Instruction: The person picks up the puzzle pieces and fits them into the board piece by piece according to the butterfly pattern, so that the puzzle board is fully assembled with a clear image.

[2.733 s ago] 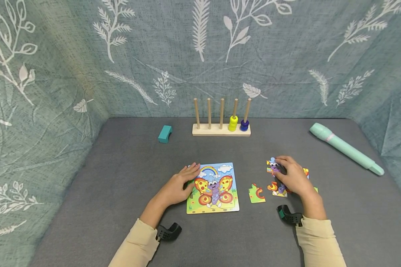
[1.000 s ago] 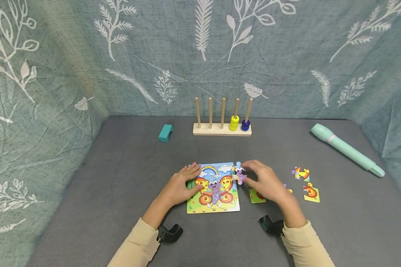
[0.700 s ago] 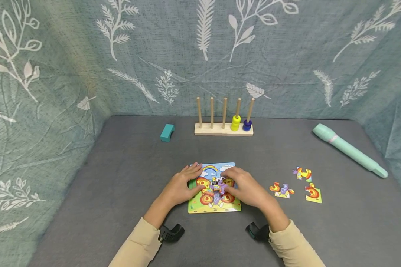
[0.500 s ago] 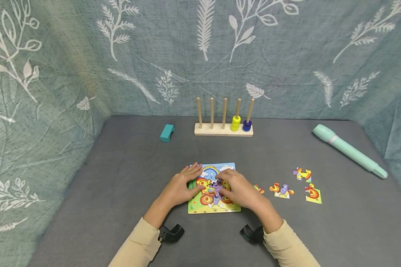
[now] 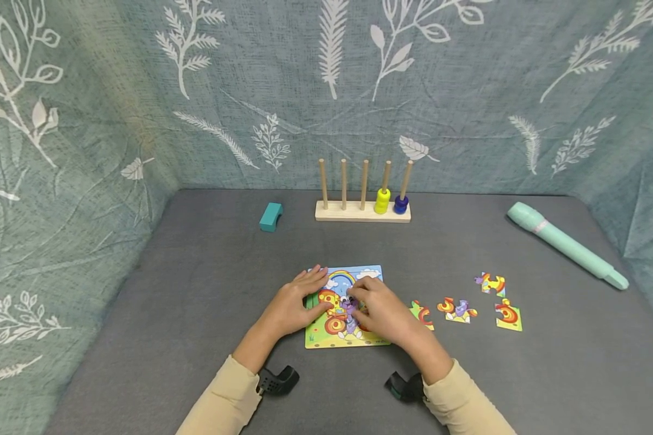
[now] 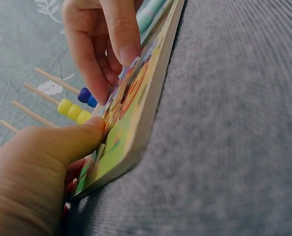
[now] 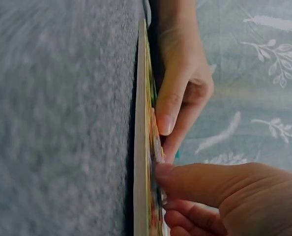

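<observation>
A butterfly jigsaw puzzle board lies flat on the grey table in the head view. My left hand rests over its left side, fingers straight near the top edge and thumb pressing on the picture. With thumb and fingers, my right hand pinches a purple puzzle piece at the middle of the board. The left wrist view shows that piece slightly raised from the board beneath the right fingertips. The right hand hides the board's right side. Whether the piece sits in its place I cannot tell.
Several loose pieces lie right of the board, among them a green-edged piece, a body piece and a corner piece. Behind stand a peg rack and teal block. A mint-green microphone-shaped toy lies far right.
My right hand has picked up the purple piece from the right-hand group and carried it left onto the board. Over the last half second it shifted only slightly. My left hand has stayed put.
</observation>
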A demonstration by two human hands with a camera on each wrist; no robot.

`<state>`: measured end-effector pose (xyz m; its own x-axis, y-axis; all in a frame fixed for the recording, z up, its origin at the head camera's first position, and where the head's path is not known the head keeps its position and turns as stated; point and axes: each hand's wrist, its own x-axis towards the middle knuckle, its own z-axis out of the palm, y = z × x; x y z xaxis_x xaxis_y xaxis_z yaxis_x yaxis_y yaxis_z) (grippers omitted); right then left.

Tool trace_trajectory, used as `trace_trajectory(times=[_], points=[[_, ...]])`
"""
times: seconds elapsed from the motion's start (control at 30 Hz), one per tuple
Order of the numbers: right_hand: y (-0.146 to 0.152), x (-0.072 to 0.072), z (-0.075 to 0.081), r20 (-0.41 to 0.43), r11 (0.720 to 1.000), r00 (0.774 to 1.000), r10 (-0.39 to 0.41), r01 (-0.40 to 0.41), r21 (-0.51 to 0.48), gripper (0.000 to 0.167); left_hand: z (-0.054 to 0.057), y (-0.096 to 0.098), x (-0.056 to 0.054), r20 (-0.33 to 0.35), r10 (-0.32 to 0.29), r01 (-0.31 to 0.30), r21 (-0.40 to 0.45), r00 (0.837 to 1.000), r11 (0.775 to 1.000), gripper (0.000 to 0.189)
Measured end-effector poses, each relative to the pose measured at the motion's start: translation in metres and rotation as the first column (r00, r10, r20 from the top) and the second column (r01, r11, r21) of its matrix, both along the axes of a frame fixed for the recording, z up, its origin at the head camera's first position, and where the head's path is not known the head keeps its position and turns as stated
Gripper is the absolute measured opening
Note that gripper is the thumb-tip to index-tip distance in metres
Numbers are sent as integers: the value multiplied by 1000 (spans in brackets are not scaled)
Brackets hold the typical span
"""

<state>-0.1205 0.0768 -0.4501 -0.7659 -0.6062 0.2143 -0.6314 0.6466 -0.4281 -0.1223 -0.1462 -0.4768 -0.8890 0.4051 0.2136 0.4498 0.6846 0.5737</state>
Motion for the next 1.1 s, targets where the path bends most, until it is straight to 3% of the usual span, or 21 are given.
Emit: trace_trajectory(times=[0.5,0.83,1.1], points=[[-2,4,-1,-45,1000,999,-18,19,16,32,-2,1,2,-14,-5,6,8,1000,1000,58],[-7,5,-6,-30,999,999,38,-38,-3,35,-3,2,2,-25,-8,8,-10,1000,1000,59],[-8,4,-11,13,1000,1000,20,-20,-18,36,-5,1,2,-41,-28,27,-12,999,1000,59]])
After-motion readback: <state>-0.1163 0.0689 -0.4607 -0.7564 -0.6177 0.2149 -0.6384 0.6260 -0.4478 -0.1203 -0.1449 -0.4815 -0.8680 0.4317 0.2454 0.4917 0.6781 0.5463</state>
